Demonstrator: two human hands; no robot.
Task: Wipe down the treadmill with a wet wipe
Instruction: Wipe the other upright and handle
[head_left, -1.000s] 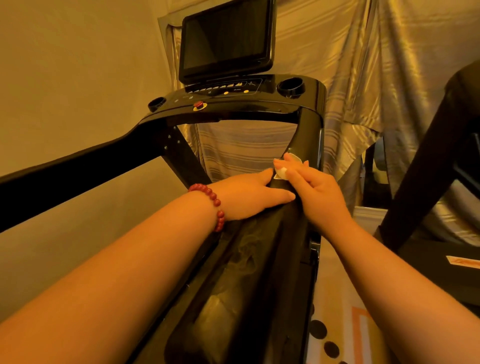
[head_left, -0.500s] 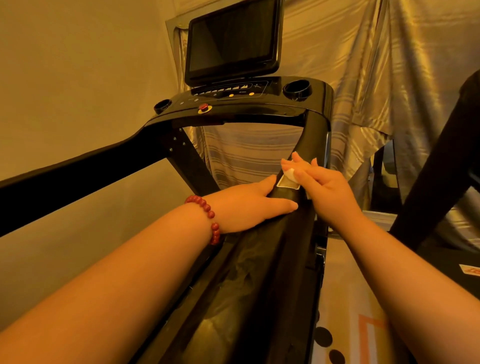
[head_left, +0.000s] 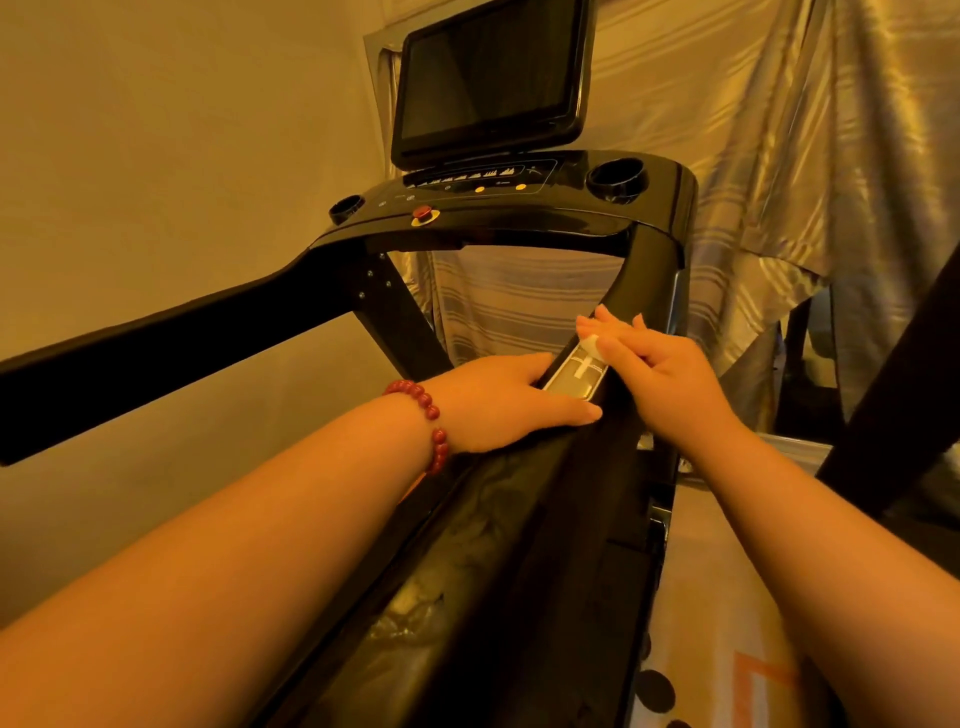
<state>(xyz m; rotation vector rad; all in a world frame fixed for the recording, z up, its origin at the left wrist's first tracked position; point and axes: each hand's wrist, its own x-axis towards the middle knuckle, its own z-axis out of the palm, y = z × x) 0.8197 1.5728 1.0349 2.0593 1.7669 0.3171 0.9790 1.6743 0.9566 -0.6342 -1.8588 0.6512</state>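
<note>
Landmark: silver plate (head_left: 574, 376), set into the treadmill's (head_left: 519, 221) handrail (head_left: 550, 519)
Wet wipe (head_left: 590, 344): white, bunched – sat on the rail touching the plate's far end
Right hand (head_left: 662, 376): fingers curled, pinching the wipe and pressing it down just beyond the plate
Left hand (head_left: 511, 402): gripped the rail beside the plate – thumb lay across just below it, fingers went over the plate's left edge
Bracelet (head_left: 428, 415): red beads on the left wrist, left of the plate
Screen (head_left: 493, 78): dark, well above the plate
</note>
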